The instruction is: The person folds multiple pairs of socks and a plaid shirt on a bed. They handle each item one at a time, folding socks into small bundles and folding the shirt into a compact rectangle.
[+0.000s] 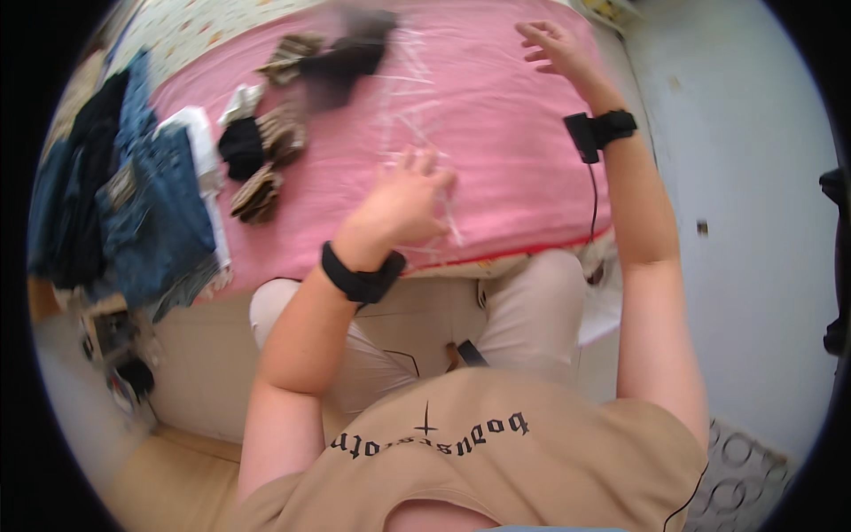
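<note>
My left hand (408, 199) is over the middle of the pink sheet (505, 177), palm down with its fingers spread and nothing in them. Beyond it, a blurred dark piece of cloth (350, 64) is apart from both hands; whether it lies on the sheet or is in the air, I cannot tell. Toward the far right edge of the bed, my right hand (551, 49) is held with its fingers loosely bent and apart, holding nothing. Left of the dark cloth are a brown-grey cloth bundle (291, 55), a taupe bundle (284, 131), a black bundle (240, 148) and a brown bundle (257, 195).
Folded blue jeans (164, 213) and dark trousers (84, 168) are piled at the bed's left side, beside a white garment (199, 142). A pale wall (745, 213) stands on the right. My knees (541, 301) are close to the bed's near edge.
</note>
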`<state>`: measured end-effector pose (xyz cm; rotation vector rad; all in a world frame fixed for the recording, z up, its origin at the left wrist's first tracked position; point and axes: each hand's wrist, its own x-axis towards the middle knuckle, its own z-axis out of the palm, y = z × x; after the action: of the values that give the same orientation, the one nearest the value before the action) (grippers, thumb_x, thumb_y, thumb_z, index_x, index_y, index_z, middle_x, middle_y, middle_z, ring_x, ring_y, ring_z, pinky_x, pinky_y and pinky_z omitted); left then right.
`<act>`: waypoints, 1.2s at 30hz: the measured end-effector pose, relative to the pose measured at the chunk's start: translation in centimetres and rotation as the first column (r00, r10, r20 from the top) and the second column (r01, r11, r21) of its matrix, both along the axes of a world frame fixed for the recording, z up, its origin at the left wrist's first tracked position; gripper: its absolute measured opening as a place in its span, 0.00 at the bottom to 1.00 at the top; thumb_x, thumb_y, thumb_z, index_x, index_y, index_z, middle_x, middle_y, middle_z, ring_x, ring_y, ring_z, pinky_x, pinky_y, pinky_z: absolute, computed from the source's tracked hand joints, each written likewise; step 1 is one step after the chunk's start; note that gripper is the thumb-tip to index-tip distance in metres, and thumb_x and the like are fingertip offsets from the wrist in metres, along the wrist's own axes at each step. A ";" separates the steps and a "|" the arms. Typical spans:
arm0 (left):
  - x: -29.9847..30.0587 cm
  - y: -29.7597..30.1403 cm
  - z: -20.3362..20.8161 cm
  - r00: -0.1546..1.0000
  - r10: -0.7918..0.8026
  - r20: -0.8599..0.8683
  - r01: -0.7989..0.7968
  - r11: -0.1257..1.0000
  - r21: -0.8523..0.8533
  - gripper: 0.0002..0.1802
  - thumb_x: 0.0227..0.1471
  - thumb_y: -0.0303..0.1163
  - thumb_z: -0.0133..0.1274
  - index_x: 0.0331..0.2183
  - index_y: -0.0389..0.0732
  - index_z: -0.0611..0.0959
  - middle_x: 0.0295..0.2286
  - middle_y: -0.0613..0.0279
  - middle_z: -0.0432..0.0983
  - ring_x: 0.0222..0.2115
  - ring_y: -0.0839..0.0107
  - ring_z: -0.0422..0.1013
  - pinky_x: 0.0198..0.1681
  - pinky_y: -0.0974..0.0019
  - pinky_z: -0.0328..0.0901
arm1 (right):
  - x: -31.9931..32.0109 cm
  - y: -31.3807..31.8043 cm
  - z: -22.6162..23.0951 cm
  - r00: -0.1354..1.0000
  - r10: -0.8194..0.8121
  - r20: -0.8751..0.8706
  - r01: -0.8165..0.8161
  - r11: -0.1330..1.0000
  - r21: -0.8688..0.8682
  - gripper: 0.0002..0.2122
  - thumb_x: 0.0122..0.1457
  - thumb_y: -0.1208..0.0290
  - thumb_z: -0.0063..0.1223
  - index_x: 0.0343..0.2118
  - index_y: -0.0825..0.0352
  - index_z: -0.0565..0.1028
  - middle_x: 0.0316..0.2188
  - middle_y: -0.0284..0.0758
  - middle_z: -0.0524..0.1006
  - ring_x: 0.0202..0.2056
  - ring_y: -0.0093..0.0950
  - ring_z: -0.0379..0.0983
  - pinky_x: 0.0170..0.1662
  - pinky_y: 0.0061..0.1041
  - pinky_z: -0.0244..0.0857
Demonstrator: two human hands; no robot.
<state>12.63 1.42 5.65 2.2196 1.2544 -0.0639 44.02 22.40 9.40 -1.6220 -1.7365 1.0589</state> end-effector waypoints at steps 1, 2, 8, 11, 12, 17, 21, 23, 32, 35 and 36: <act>0.3 -0.2 -0.2 1.000 0.005 -0.003 -0.005 1.000 0.000 0.53 0.42 0.47 0.75 0.69 0.52 0.73 0.75 0.43 0.52 0.76 0.36 0.46 0.74 0.29 0.51 | 4.9 -3.3 2.0 0.995 -0.076 0.062 0.076 0.997 0.006 0.29 0.67 0.38 0.61 0.59 0.58 0.79 0.49 0.30 0.83 0.47 0.24 0.81 0.49 0.27 0.74; 0.7 -0.3 -0.4 1.000 0.002 0.000 -0.002 1.000 0.011 0.58 0.41 0.50 0.76 0.72 0.53 0.70 0.76 0.42 0.48 0.77 0.37 0.43 0.75 0.29 0.48 | 10.0 -7.2 4.0 0.988 -0.119 0.103 0.116 0.993 0.027 0.28 0.68 0.39 0.60 0.59 0.57 0.79 0.49 0.28 0.83 0.48 0.23 0.81 0.50 0.26 0.73; 4.8 -2.8 -2.2 0.982 -0.019 -0.185 0.045 0.990 0.136 0.88 0.24 0.52 0.84 0.79 0.56 0.47 0.77 0.34 0.33 0.77 0.28 0.32 0.73 0.22 0.35 | 33.4 -32.8 7.3 0.823 -0.563 0.076 0.568 0.821 -0.062 0.21 0.72 0.47 0.55 0.59 0.55 0.80 0.50 0.26 0.83 0.48 0.21 0.78 0.54 0.25 0.68; 6.5 -3.9 -3.0 0.974 0.047 -0.223 -0.005 0.982 0.187 0.96 0.15 0.49 0.87 0.79 0.53 0.42 0.76 0.30 0.29 0.77 0.30 0.29 0.74 0.23 0.32 | 38.5 -42.6 2.0 0.717 -0.694 0.063 0.683 0.682 -0.261 0.19 0.71 0.49 0.58 0.55 0.55 0.80 0.48 0.26 0.83 0.46 0.20 0.78 0.50 0.24 0.69; 6.9 -4.0 -3.2 0.982 0.043 -0.186 -0.006 0.980 0.196 0.97 0.15 0.49 0.87 0.79 0.53 0.42 0.76 0.30 0.29 0.77 0.30 0.28 0.74 0.23 0.31 | 39.4 -45.1 -0.4 0.669 -0.739 0.078 0.716 0.613 -0.335 0.18 0.70 0.49 0.59 0.54 0.55 0.80 0.48 0.26 0.83 0.46 0.20 0.78 0.49 0.24 0.69; 7.8 -4.6 -4.1 0.965 0.069 -0.254 -0.001 0.966 0.259 0.98 0.14 0.49 0.87 0.79 0.50 0.41 0.77 0.31 0.29 0.78 0.34 0.28 0.75 0.27 0.30 | 40.8 -50.4 -17.3 0.713 -0.693 0.111 0.592 0.509 -0.625 0.17 0.67 0.51 0.64 0.51 0.55 0.79 0.44 0.25 0.81 0.43 0.21 0.77 0.45 0.26 0.72; 8.2 -4.6 -4.4 0.955 0.070 -0.288 0.014 0.960 0.280 0.98 0.14 0.48 0.87 0.79 0.49 0.41 0.77 0.32 0.30 0.78 0.38 0.29 0.75 0.27 0.32 | 40.5 -47.7 -33.1 0.803 -0.572 0.170 0.577 0.674 -0.461 0.18 0.66 0.55 0.63 0.51 0.62 0.81 0.48 0.37 0.85 0.47 0.36 0.81 0.48 0.37 0.77; 8.4 -4.4 -4.5 0.953 0.066 -0.294 0.018 0.962 0.274 0.98 0.14 0.48 0.87 0.79 0.49 0.41 0.77 0.33 0.29 0.78 0.38 0.29 0.76 0.28 0.32 | 40.0 -46.6 -39.4 0.810 -0.460 0.364 0.562 0.784 -0.262 0.17 0.67 0.59 0.61 0.52 0.65 0.82 0.50 0.45 0.85 0.50 0.45 0.82 0.51 0.42 0.78; 8.0 -3.7 -5.6 0.937 0.009 -0.351 0.097 0.954 0.284 1.00 0.14 0.50 0.87 0.78 0.45 0.37 0.76 0.30 0.27 0.78 0.35 0.29 0.78 0.36 0.35 | 37.4 -54.7 -47.8 0.819 0.110 0.562 0.368 0.652 -0.663 0.24 0.69 0.54 0.52 0.51 0.72 0.85 0.49 0.56 0.84 0.55 0.53 0.80 0.63 0.45 0.70; 7.8 -3.6 -5.9 0.947 0.001 -0.320 0.091 0.958 0.272 1.00 0.15 0.53 0.87 0.78 0.44 0.37 0.76 0.30 0.27 0.77 0.33 0.29 0.78 0.37 0.35 | 36.7 -58.0 -45.9 0.533 -0.497 0.685 0.770 0.620 -0.149 0.50 0.42 0.58 0.80 0.69 0.75 0.67 0.60 0.52 0.78 0.62 0.47 0.77 0.62 0.34 0.71; 7.7 -3.6 -5.9 0.945 -0.003 -0.328 0.098 0.957 0.274 1.00 0.15 0.53 0.87 0.78 0.44 0.37 0.76 0.30 0.27 0.77 0.33 0.29 0.78 0.37 0.35 | 37.1 -58.5 -45.3 0.570 -0.542 0.618 0.782 0.589 -0.204 0.48 0.42 0.58 0.80 0.67 0.75 0.69 0.60 0.53 0.78 0.61 0.47 0.77 0.62 0.35 0.71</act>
<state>20.38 -2.22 -0.29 2.5707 1.4570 -0.2964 81.16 -36.08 -35.89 -2.7767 -0.8779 0.6897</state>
